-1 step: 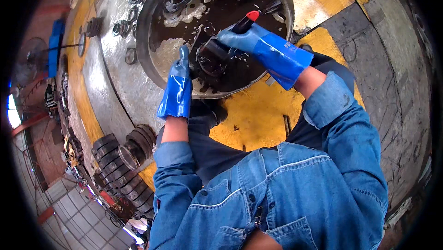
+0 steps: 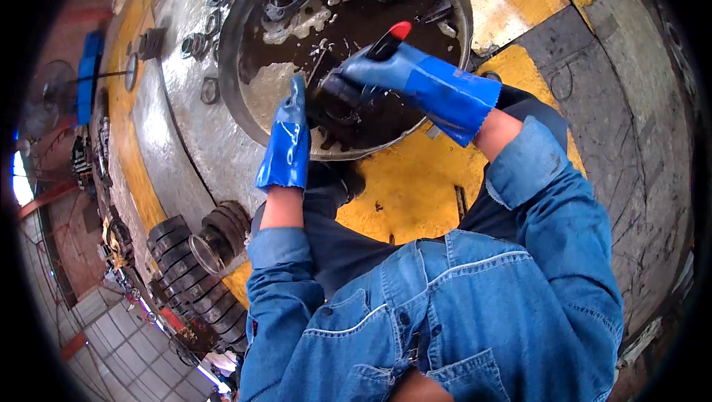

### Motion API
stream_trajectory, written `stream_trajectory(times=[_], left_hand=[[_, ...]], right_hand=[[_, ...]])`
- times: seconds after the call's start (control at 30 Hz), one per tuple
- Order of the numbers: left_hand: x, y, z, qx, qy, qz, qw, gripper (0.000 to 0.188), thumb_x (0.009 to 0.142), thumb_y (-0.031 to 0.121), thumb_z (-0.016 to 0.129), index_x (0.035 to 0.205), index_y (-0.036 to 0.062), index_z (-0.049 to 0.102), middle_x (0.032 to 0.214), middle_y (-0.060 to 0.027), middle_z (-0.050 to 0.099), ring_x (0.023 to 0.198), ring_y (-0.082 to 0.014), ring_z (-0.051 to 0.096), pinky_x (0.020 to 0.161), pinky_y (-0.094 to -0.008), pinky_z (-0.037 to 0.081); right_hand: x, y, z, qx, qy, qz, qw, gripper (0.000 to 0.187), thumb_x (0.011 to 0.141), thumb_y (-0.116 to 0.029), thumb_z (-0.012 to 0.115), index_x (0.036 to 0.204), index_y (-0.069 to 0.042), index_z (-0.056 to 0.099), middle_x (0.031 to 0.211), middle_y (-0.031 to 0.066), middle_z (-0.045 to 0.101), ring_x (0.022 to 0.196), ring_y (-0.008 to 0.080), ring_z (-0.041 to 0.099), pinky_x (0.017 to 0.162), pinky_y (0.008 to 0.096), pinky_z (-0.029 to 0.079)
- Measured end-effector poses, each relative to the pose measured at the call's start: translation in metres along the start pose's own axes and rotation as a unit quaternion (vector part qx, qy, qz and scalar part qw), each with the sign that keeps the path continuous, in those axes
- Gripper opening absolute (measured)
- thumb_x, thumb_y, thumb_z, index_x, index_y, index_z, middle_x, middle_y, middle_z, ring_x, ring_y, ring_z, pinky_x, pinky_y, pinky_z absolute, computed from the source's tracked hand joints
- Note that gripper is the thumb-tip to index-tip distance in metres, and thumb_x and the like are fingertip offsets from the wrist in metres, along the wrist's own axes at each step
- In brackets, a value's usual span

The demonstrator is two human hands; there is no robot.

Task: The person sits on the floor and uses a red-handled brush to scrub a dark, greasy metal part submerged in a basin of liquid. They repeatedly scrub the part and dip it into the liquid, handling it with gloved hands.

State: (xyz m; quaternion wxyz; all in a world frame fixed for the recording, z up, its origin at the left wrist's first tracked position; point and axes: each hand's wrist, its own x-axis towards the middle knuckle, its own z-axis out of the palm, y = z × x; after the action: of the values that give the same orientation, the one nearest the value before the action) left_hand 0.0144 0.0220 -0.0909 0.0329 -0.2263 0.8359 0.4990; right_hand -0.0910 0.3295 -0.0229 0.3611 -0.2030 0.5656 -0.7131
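The right grip (image 2: 378,70) is clasping a red-ended black handle (image 2: 385,46). A dark part (image 2: 338,110) is showing over the basin (image 2: 231,68), just left of that grip; whether the left grip (image 2: 292,113), beside it, is pinching it, I cannot tell. Glistening, it is probably feeling slippery, stiff and fairly heavy; its outer edge is likely offering the surest hold.
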Motion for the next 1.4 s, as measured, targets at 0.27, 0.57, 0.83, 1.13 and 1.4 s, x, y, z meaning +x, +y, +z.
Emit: stream_trajectory(times=[0.27, 0.57, 0.83, 1.13, 1.4], left_hand=[[-0.047, 0.087, 0.024, 0.002, 0.014, -0.046, 0.999, 0.085, 0.106, 0.072, 0.039, 0.122, -0.0046, 0.073, 0.099, -0.0127, 0.077, 0.091, -0.0199, 0.068, 0.084, -0.0357, 0.055], [-0.024, 0.076, 0.031, -0.045, -0.002, -0.132, 0.99, 0.085, 0.106, 0.072, 0.039, 0.124, -0.004, 0.073, 0.098, -0.0112, 0.077, 0.087, -0.0197, 0.068, 0.08, -0.0353, 0.056], [-0.026, 0.064, 0.028, -0.043, 0.011, -0.136, 0.99, 0.085, 0.106, 0.072, 0.039, 0.126, -0.0036, 0.072, 0.098, -0.0113, 0.077, 0.087, -0.0204, 0.069, 0.079, -0.0359, 0.056], [-0.042, 0.084, 0.031, -0.09, 0.01, -0.108, 0.99, 0.083, 0.106, 0.071, 0.039, 0.123, -0.0021, 0.073, 0.097, -0.0105, 0.076, 0.085, -0.0198, 0.068, 0.08, -0.0357, 0.055], [-0.043, 0.086, 0.028, -0.087, 0.01, -0.093, 0.992, 0.064, 0.112, 0.053, 0.041, 0.131, -0.0024, 0.067, 0.099, -0.0125, 0.076, 0.082, -0.0219, 0.071, 0.077, -0.0389, 0.059]], right_hand=[[0.025, 0.006, -0.009, -0.189, 0.215, 0.058, 0.957, 0.034, 0.091, -0.037, 0.073, 0.104, -0.006, 0.078, 0.084, 0.0133, 0.076, 0.078, 0.025, 0.074, 0.075, 0.0383, 0.057], [0.043, 0.018, -0.013, -0.161, 0.179, 0.039, 0.97, 0.027, 0.094, -0.029, 0.071, 0.097, -0.004, 0.077, 0.084, 0.0049, 0.074, 0.083, 0.0151, 0.069, 0.08, 0.0315, 0.055], [0.035, 0.004, -0.016, -0.181, 0.247, 0.144, 0.941, 0.042, 0.09, -0.044, 0.071, 0.103, -0.004, 0.078, 0.089, 0.0129, 0.075, 0.083, 0.0217, 0.071, 0.081, 0.0369, 0.055], [0.034, 0.006, 0.001, -0.141, 0.261, 0.097, 0.95, 0.039, 0.09, -0.041, 0.07, 0.096, -0.003, 0.076, 0.088, 0.0152, 0.076, 0.082, 0.0237, 0.072, 0.078, 0.0382, 0.055], [0.026, 0.003, 0.002, -0.21, 0.241, 0.183, 0.93, 0.04, 0.088, -0.042, 0.069, 0.094, -0.004, 0.076, 0.088, 0.015, 0.075, 0.085, 0.0255, 0.07, 0.081, 0.0392, 0.055]])
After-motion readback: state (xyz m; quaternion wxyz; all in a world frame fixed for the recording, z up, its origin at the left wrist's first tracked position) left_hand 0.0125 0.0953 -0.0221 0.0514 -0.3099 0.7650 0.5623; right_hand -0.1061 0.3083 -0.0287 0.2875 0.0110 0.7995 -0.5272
